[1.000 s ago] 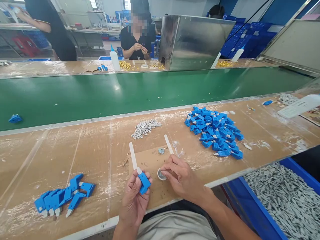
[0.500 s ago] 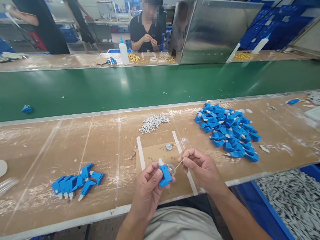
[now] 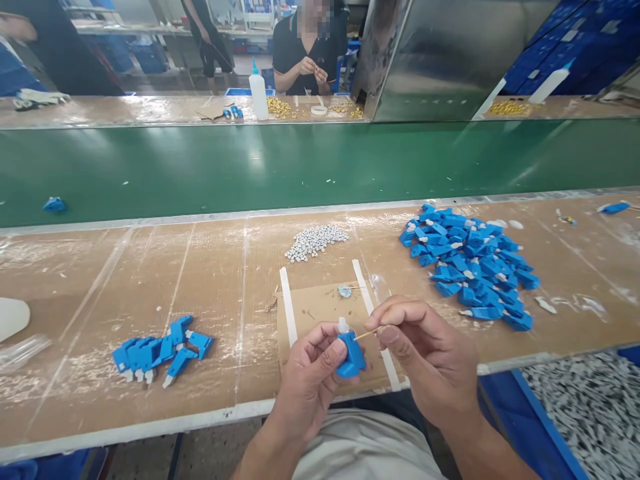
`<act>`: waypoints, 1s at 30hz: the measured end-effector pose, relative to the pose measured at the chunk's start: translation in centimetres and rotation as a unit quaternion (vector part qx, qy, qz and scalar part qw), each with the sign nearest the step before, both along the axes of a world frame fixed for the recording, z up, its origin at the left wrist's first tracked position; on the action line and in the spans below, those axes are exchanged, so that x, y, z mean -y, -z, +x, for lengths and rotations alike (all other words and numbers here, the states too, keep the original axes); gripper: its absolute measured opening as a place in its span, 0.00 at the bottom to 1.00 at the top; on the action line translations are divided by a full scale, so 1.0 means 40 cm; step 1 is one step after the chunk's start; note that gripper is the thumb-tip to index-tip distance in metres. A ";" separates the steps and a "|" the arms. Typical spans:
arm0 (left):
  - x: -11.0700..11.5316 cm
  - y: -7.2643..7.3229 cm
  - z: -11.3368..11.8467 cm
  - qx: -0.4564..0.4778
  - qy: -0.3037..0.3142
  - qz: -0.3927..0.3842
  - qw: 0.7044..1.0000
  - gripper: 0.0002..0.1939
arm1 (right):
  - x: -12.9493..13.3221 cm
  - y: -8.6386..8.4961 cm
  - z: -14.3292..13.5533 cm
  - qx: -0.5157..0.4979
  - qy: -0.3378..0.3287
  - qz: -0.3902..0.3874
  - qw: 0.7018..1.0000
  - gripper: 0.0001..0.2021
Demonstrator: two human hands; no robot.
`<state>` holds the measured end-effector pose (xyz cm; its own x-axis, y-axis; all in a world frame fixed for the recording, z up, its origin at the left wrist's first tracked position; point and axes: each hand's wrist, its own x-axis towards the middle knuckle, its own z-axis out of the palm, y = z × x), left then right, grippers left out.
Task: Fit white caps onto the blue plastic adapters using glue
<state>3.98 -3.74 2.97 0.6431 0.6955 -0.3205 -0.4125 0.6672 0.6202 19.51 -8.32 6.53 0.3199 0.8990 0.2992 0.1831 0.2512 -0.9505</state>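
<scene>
My left hand (image 3: 316,370) is closed around a blue plastic part (image 3: 352,357) with a white tip pointing up. Pinched between thumb and fingers of my right hand (image 3: 425,347) is a thin wooden stick (image 3: 367,333), whose end meets the upper right side of the blue part. Both hands are over a cardboard sheet (image 3: 320,308) held by white tape strips. On that sheet lies a small bluish blob (image 3: 345,291) with another stick by it. Past the sheet is a pile of small grey-white pieces (image 3: 315,241).
A large heap of blue parts (image 3: 470,260) lies to the right, a smaller group (image 3: 160,350) to the left. Beyond runs a green conveyor belt (image 3: 225,167). A co-worker (image 3: 310,57) sits across it near a white bottle (image 3: 259,95). A blue bin (image 3: 555,417) holds grey pieces at lower right.
My right hand has brought the stick's end up from the small clear cup to the blue part. The cup is now hidden. The whole view has shifted slightly.
</scene>
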 end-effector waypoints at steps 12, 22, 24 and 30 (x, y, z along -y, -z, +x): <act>-0.001 0.004 0.001 0.016 -0.002 -0.002 1.000 0.11 | 0.003 0.011 0.000 0.066 -0.031 0.009 0.997 0.06; -0.005 0.016 -0.012 0.029 -0.004 -0.017 0.999 0.11 | -0.001 0.012 0.014 0.023 -0.024 -0.006 0.999 0.05; -0.014 0.026 -0.021 0.032 -0.014 -0.033 0.999 0.11 | -0.004 0.025 0.029 0.020 -0.007 -0.032 0.999 0.03; -0.046 0.060 -0.047 0.037 -0.069 -0.071 0.994 0.12 | -0.015 0.107 0.049 0.109 -0.046 -0.140 0.983 0.06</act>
<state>2.12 -1.91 0.57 0.5706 0.7293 -0.3776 -0.5470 0.6805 0.4876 21.46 -7.70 2.26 0.1891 0.9780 0.0882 0.3787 0.0102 -0.9255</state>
